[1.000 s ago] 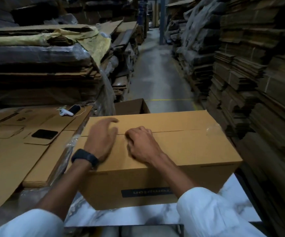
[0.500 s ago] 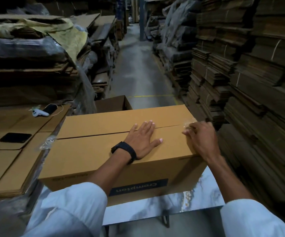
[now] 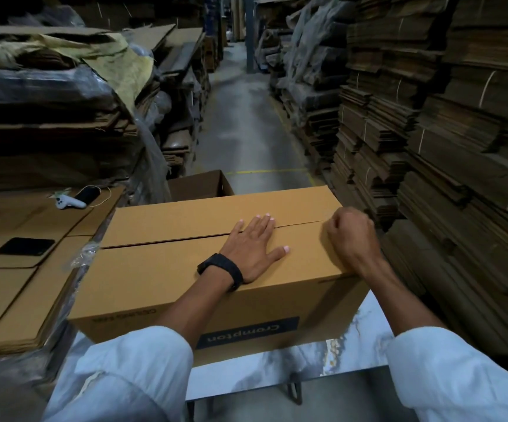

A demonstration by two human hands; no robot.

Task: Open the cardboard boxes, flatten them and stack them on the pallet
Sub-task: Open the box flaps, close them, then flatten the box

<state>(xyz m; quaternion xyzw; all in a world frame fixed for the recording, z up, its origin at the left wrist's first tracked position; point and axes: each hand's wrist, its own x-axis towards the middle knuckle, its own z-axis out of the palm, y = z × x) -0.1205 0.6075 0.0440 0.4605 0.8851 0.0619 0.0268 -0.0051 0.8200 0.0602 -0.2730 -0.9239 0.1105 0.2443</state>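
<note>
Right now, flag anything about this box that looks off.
The cardboard box stands upside down: the Crompton label on its near side reads inverted. Crumpled clear tape sticks out at its left end.

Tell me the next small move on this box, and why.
Probably pull up at the right end of the seam with the right hand, which is curled there, to start opening the flaps. The left hand lies flat on the box, steadying it, and the flaps are closed.
</note>
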